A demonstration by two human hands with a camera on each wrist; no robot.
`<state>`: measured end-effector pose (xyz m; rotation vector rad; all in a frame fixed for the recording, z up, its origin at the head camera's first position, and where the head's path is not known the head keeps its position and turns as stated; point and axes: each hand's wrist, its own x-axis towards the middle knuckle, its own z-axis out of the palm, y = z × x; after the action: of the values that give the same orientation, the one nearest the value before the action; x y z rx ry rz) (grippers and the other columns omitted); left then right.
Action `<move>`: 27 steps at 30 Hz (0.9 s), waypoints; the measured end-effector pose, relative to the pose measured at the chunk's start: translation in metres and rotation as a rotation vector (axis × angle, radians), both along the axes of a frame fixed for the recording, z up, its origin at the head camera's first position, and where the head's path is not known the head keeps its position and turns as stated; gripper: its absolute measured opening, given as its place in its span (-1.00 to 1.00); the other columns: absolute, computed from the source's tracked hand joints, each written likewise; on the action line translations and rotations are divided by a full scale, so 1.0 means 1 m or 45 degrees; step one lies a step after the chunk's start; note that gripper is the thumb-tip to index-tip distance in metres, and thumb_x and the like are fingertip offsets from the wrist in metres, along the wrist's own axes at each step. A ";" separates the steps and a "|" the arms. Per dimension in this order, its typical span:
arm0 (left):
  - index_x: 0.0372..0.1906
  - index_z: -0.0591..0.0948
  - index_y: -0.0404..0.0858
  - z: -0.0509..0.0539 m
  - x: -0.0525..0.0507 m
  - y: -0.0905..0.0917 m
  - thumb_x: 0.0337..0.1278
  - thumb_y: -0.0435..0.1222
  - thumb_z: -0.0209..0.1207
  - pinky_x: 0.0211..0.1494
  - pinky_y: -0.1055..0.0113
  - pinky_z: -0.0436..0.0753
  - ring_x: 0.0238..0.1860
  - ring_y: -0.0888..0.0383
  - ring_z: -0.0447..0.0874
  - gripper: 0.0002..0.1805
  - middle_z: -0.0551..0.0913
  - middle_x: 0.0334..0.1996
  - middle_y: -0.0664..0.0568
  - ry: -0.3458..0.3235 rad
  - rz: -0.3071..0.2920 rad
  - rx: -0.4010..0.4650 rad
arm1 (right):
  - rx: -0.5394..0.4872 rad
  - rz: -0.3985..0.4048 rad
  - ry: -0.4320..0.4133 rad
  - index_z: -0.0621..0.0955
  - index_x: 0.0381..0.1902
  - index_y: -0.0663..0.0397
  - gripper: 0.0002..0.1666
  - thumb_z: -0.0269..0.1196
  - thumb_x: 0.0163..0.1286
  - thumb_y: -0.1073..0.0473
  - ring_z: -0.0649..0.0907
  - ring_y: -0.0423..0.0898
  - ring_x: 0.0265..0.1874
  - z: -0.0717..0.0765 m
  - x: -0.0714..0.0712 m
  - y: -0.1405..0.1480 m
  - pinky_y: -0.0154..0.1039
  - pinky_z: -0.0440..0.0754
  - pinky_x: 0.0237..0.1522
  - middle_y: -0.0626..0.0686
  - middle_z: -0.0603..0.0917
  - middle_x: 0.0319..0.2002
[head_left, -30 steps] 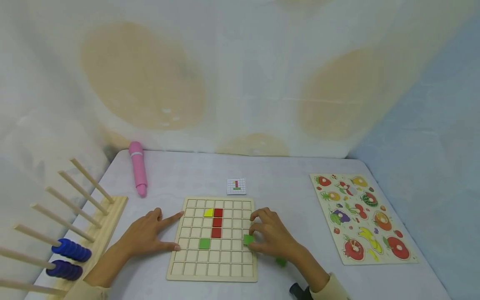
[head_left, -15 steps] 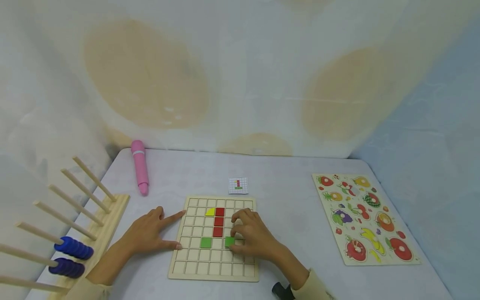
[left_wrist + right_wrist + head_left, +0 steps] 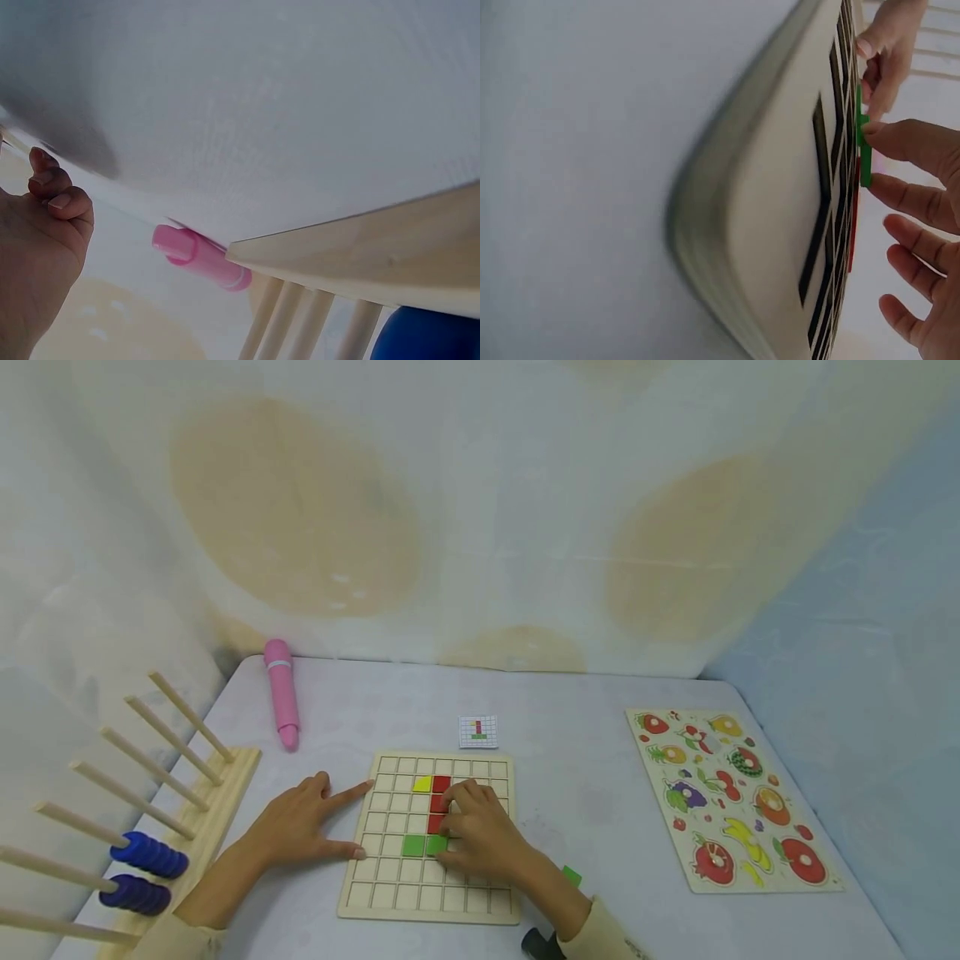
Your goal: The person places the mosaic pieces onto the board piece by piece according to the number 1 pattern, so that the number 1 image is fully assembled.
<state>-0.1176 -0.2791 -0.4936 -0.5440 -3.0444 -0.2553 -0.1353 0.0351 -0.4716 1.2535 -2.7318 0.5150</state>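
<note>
A wooden grid board (image 3: pixel 390 900) lies flat on the table. Near its middle sit a yellow tile (image 3: pixel 422 784) with a slanted side, a column of red tiles (image 3: pixel 441 784) and a green square tile (image 3: pixel 413 845). My right hand (image 3: pixel 483 831) pinches a second green tile (image 3: pixel 865 169) between thumb and index finger, at the cell right of the placed green one and below the reds. At the board's left edge, my left hand (image 3: pixel 296 825) touches with extended index finger and thumb; in the left wrist view its other fingers look curled, holding nothing.
Beyond the board is a small pattern card (image 3: pixel 478 732). A loose green tile (image 3: pixel 572 876) lies beside the right forearm. A pegged wooden stand (image 3: pixel 232 785) with blue rings (image 3: pixel 150 853) is at left, a pink microphone-like stick (image 3: pixel 282 693) behind it, a fruit puzzle board (image 3: pixel 723 843) at right.
My right hand has carried the green tile leftward across the board, from its right edge to beside the placed green tile. The left hand stays at the left edge.
</note>
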 end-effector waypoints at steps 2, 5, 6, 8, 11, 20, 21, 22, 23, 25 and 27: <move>0.41 0.39 0.31 0.000 -0.001 0.001 -0.35 0.63 0.06 -0.41 0.40 0.22 -0.41 0.26 0.19 0.05 0.25 -0.36 0.14 -0.003 0.000 -0.003 | 0.022 -0.022 0.001 0.74 -0.39 -0.09 -0.81 0.47 0.10 -0.02 0.39 -0.14 0.08 -0.001 0.002 -0.002 -0.05 0.39 0.21 -0.08 0.52 -0.02; 0.41 0.38 0.32 0.001 -0.001 0.002 -0.34 0.64 0.05 -0.41 0.39 0.22 -0.41 0.26 0.18 0.05 0.25 -0.36 0.14 -0.005 0.000 -0.005 | 0.036 -0.047 0.006 0.74 -0.38 -0.09 -0.79 0.49 0.10 -0.04 0.39 -0.14 0.09 -0.001 0.005 -0.003 -0.07 0.40 0.19 -0.08 0.52 -0.02; 0.41 0.38 0.32 0.001 -0.001 0.002 -0.34 0.64 0.04 -0.41 0.39 0.23 -0.41 0.26 0.18 0.05 0.25 -0.36 0.14 -0.008 0.001 -0.006 | 0.031 -0.053 0.007 0.74 -0.39 -0.09 -0.79 0.50 0.10 -0.04 0.40 -0.13 0.08 -0.002 0.005 -0.003 -0.08 0.40 0.18 -0.08 0.52 -0.02; 0.41 0.39 0.31 0.001 -0.001 0.003 -0.33 0.63 0.05 -0.41 0.39 0.23 -0.42 0.26 0.18 0.05 0.26 -0.36 0.13 -0.007 -0.001 -0.003 | 0.026 -0.066 0.015 0.74 -0.40 -0.10 -0.78 0.51 0.09 -0.04 0.41 -0.12 0.08 -0.002 0.007 -0.003 -0.08 0.41 0.16 -0.08 0.53 -0.02; 0.42 0.38 0.30 0.002 -0.001 0.004 -0.33 0.63 0.06 -0.42 0.39 0.23 -0.42 0.26 0.19 0.05 0.26 -0.36 0.12 -0.020 -0.001 -0.003 | 0.020 -0.083 0.022 0.75 -0.39 -0.11 -0.78 0.51 0.09 -0.06 0.42 -0.11 0.08 -0.003 0.009 -0.002 -0.07 0.42 0.16 -0.07 0.54 -0.02; 0.41 0.40 0.27 0.004 0.001 0.004 -0.32 0.62 0.08 -0.42 0.39 0.23 -0.41 0.24 0.20 0.05 0.28 -0.36 0.10 -0.049 0.005 0.000 | -0.027 -0.122 -0.164 0.75 -0.16 -0.13 -0.62 0.53 0.07 -0.09 0.39 -0.11 0.16 0.010 0.007 0.035 0.00 0.34 0.25 -0.06 0.52 0.05; 0.41 0.40 0.27 0.004 0.002 0.004 -0.32 0.61 0.09 -0.43 0.38 0.23 -0.41 0.24 0.20 0.05 0.28 -0.36 0.10 -0.050 0.005 0.002 | -0.047 -0.126 -0.203 0.75 -0.16 -0.12 -0.60 0.54 0.05 -0.08 0.39 -0.10 0.17 0.011 0.006 0.042 0.03 0.34 0.25 -0.05 0.52 0.05; 0.41 0.40 0.27 0.004 0.002 0.004 -0.32 0.61 0.09 -0.43 0.38 0.23 -0.41 0.24 0.20 0.05 0.28 -0.36 0.10 -0.051 0.008 0.002 | -0.063 -0.132 -0.239 0.76 -0.15 -0.12 -0.59 0.55 0.03 -0.07 0.39 -0.09 0.17 0.012 0.006 0.048 0.05 0.34 0.24 -0.04 0.52 0.04; 0.41 0.40 0.26 0.004 0.002 0.003 -0.32 0.61 0.09 -0.43 0.38 0.23 -0.41 0.24 0.20 0.05 0.28 -0.35 0.10 -0.050 0.009 -0.002 | -0.076 -0.140 -0.266 0.76 -0.14 -0.11 -0.57 0.56 0.02 -0.06 0.39 -0.09 0.17 0.013 0.005 0.055 0.06 0.35 0.22 -0.03 0.53 0.04; 0.42 0.39 0.27 0.003 0.002 0.003 -0.32 0.61 0.09 -0.44 0.38 0.23 -0.41 0.24 0.20 0.05 0.28 -0.35 0.10 -0.048 0.013 -0.006 | -0.101 -0.159 -0.317 0.77 -0.13 -0.10 -0.55 0.58 -0.02 -0.05 0.40 -0.07 0.16 0.014 0.004 0.068 0.08 0.36 0.19 -0.02 0.53 0.03; 0.42 0.39 0.27 0.004 0.002 0.002 -0.33 0.61 0.09 -0.44 0.38 0.22 -0.42 0.24 0.20 0.05 0.28 -0.35 0.10 -0.046 0.014 -0.002 | -0.109 -0.185 -0.341 0.77 -0.13 -0.11 -0.54 0.59 -0.04 -0.05 0.40 -0.07 0.15 0.014 0.004 0.080 0.08 0.37 0.16 -0.03 0.53 0.01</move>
<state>-0.1157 -0.2768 -0.4900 -0.5280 -3.0817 -0.2648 -0.1314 0.1155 -0.4581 1.0229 -2.9494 0.8288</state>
